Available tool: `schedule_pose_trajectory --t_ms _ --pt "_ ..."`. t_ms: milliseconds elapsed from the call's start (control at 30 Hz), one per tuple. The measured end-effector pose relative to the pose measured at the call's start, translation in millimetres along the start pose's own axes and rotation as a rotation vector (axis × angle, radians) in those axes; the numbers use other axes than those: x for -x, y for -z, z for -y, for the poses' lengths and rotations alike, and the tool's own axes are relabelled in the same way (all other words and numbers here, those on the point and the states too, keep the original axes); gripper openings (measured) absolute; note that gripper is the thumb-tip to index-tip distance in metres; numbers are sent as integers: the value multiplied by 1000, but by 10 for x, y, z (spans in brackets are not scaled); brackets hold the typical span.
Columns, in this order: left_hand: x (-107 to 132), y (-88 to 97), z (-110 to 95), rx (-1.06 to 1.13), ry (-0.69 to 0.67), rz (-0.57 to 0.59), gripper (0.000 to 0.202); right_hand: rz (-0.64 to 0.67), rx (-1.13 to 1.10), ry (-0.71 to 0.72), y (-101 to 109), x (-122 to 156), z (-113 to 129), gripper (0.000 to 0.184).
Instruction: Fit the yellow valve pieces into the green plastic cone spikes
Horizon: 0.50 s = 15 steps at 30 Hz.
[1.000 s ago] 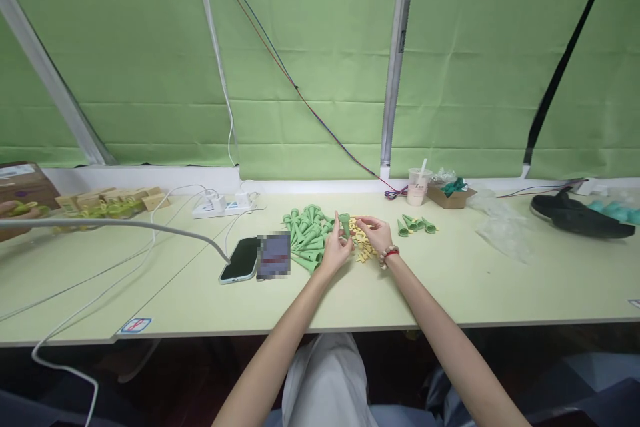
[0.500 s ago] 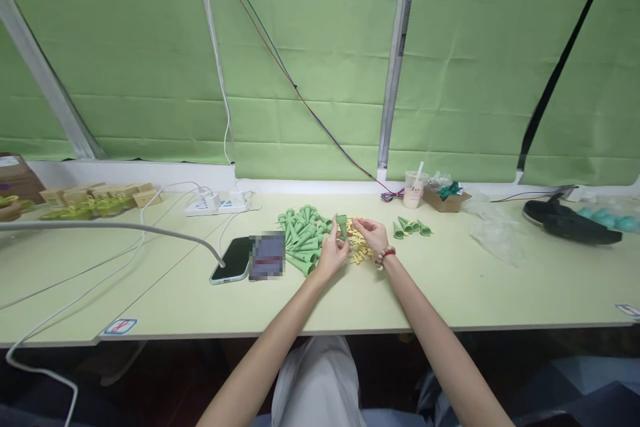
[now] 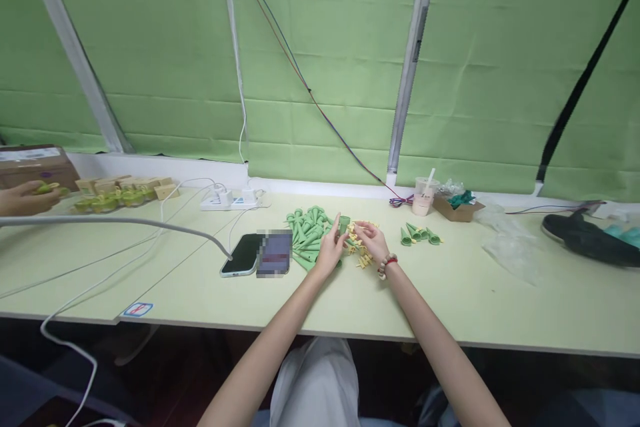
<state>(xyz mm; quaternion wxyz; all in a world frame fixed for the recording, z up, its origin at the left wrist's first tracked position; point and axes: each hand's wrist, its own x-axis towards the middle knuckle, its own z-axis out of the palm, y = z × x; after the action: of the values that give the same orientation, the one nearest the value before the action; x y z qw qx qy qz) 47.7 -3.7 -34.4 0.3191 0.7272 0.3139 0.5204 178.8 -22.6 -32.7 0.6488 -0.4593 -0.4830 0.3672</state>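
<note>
My left hand (image 3: 331, 250) is closed around a small green plastic cone (image 3: 345, 221), its wide end up. Close by on the right, my right hand (image 3: 371, 237) has thumb and fingertips pinched together near the cone; what they hold is too small or hidden to make out. A heap of similar green cones (image 3: 309, 230) lies to the left of my left hand, partly behind it. Small yellow plastic pieces (image 3: 365, 259) are spread beneath and between my hands. To the right, several green cones with yellow bits (image 3: 421, 234) lie in a separate group.
Left of the heap lie a phone (image 3: 242, 255) and a blurred dark flat item (image 3: 275, 254). Behind are a power strip (image 3: 235, 201), a drink cup (image 3: 424, 196) and a small cardboard box (image 3: 459, 211). Another person's hand (image 3: 25, 200) holds a yellow-green item at far left.
The view has swung slightly left, so things appear farther right. Another person's hand has come in at far left. My hands stay close together, the left still holding the green cone.
</note>
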Motion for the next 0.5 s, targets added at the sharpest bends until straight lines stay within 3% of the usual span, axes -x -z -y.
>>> schedule_pose_trajectory --t_ms 100,200,500 --pt "-5 5 -8 52 80 -81 43 27 122 193 25 8 10 38" --pt "-2 19 -25 70 90 -88 26 47 233 251 35 20 -5 34" --pt "51 16 -71 126 89 -21 29 -82 421 444 12 92 44 29"
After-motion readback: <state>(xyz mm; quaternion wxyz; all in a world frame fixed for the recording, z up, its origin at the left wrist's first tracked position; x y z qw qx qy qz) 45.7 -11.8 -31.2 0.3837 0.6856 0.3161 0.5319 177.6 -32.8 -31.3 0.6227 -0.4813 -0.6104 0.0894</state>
